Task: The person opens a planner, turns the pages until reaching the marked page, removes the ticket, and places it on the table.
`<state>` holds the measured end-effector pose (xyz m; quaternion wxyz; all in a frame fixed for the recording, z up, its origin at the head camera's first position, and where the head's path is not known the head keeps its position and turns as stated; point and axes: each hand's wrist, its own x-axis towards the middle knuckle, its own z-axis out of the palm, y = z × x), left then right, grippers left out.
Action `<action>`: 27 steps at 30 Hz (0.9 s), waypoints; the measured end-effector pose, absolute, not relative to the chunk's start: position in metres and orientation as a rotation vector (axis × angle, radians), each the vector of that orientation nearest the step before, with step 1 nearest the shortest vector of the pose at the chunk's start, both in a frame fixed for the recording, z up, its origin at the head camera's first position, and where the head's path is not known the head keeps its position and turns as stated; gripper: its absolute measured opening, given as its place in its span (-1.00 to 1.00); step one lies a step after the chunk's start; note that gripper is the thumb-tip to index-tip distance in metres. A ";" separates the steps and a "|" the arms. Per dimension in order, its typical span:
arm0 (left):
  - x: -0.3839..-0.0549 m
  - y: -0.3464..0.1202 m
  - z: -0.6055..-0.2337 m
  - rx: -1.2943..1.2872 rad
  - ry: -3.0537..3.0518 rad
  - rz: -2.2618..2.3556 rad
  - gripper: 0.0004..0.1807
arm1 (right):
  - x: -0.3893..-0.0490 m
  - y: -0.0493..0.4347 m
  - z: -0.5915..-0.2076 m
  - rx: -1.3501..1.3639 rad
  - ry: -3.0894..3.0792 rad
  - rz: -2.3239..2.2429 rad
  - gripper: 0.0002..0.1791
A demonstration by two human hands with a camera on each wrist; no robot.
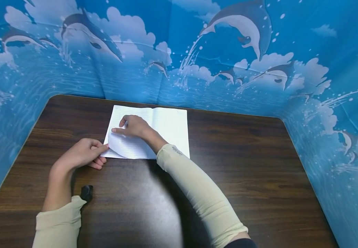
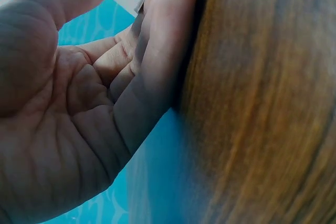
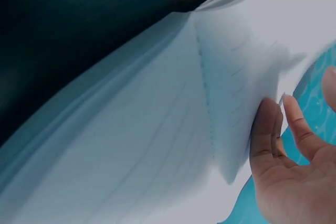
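An open lined notebook (image 1: 171, 129) lies near the table's far edge, its left page curled up at the lower corner. At that corner my left hand (image 1: 84, 151) holds the notebook's edge, thumb on top and other fingers below. The left wrist view shows the left palm (image 2: 79, 108) side-on, little-finger side along the tabletop. My right hand (image 1: 135, 126) reaches across the left page, thumb and fingers apart. In the right wrist view, the right hand's fingers (image 3: 268, 129) touch the edge of the raised page (image 3: 233, 87).
The dark wood-grain table (image 1: 247, 179) has a rounded far edge. A blue curtain with dolphins (image 1: 244, 27) hangs along its back and sides. A small black object (image 1: 87, 193) sits at the left sleeve's cuff. Both forearms wear pale yellow sleeves (image 1: 200, 193).
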<state>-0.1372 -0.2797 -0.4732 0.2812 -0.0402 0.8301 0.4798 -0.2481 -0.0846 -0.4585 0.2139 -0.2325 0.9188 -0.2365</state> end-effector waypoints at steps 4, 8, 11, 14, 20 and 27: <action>-0.137 -0.280 -0.474 -0.126 2.222 1.286 -0.38 | -0.247 -0.084 -0.460 -0.720 2.570 -0.588 -0.56; -0.138 -0.280 -0.475 -0.130 2.226 1.288 -0.35 | -0.247 -0.085 -0.461 -0.755 2.590 -0.550 -0.54; -0.137 -0.280 -0.474 -0.107 2.229 1.293 -0.51 | -0.246 -0.086 -0.462 -0.747 2.600 -0.536 -0.54; -0.137 -0.280 -0.473 -0.086 2.228 1.293 -0.65 | -0.246 -0.087 -0.461 -0.731 2.607 -0.518 -0.54; -0.137 -0.279 -0.472 -0.091 2.225 1.287 -0.67 | -0.245 -0.089 -0.461 -0.710 2.613 -0.493 -0.54; -0.137 -0.278 -0.473 -0.093 2.231 1.288 -0.70 | -0.244 -0.088 -0.460 -0.684 2.613 -0.499 -0.54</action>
